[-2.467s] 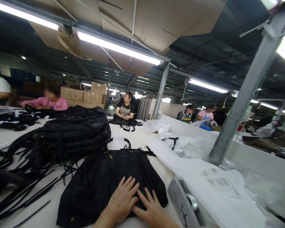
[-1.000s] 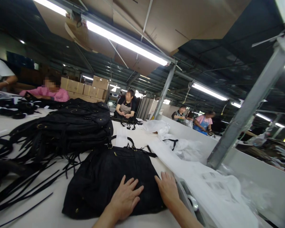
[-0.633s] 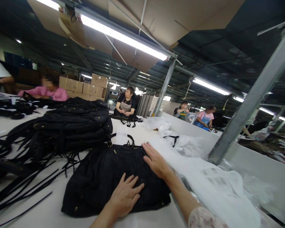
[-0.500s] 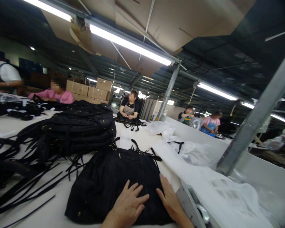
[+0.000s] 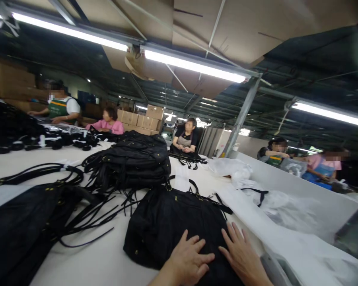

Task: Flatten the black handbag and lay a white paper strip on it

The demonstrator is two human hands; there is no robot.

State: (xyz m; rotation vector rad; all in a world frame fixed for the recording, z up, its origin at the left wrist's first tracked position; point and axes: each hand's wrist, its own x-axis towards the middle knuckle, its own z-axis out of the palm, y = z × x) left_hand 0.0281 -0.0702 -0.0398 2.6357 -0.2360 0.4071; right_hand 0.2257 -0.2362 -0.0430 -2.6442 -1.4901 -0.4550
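A black handbag [image 5: 167, 226] lies flat on the white table in front of me, its handles pointing away. My left hand [image 5: 191, 256] rests palm down on the bag's lower part with the fingers spread. Beside it, my right hand [image 5: 240, 250] lies open on the bag's right side, thumb toward the left hand. Neither hand grips anything. A strip of white paper [image 5: 181, 178] lies at the handles. The bag's near edge is partly hidden by my forearms.
A stack of black bags [image 5: 134, 161] stands behind, with loose straps. Another black bag [image 5: 20, 234] lies at left. White packing sheet [image 5: 274, 234] and clear plastic [image 5: 289, 206] run along the right, below a white partition [image 5: 325, 194]. Several people work farther back.
The view has turned left, so everything sits farther right and more of the left bag shows. Both hands stay on the handbag; the right hand's fingers are more spread.
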